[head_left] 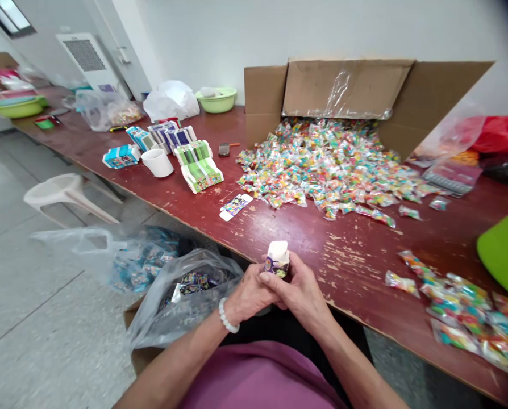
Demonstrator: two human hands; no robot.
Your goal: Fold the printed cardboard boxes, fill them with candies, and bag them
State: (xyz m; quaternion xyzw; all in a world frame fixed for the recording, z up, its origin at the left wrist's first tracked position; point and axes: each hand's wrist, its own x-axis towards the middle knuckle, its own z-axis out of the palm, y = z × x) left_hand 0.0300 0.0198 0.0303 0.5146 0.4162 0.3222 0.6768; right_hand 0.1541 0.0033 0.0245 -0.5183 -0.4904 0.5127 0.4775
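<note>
Between my two hands, just over the table's front edge, is a small purple printed carton [278,266] with its white top flap standing up. My left hand [254,292] wraps it from the left and below, a pale bead bracelet on that wrist. My right hand [299,289] grips it from the right, its thumb across the front. What the carton has inside cannot be seen. A flattened purple carton [236,207] lies on the table ahead. Beyond it, a big heap of wrapped candies [322,165] spills from a cardboard box [348,88].
Stacks of flat green cartons [198,165], purple cartons [173,136] and a white cup [157,163] stand left. More candy packets [467,307] and a green tub [507,250] are right. A plastic-lined box [152,318] with filled cartons sits below left, near a stool [66,190].
</note>
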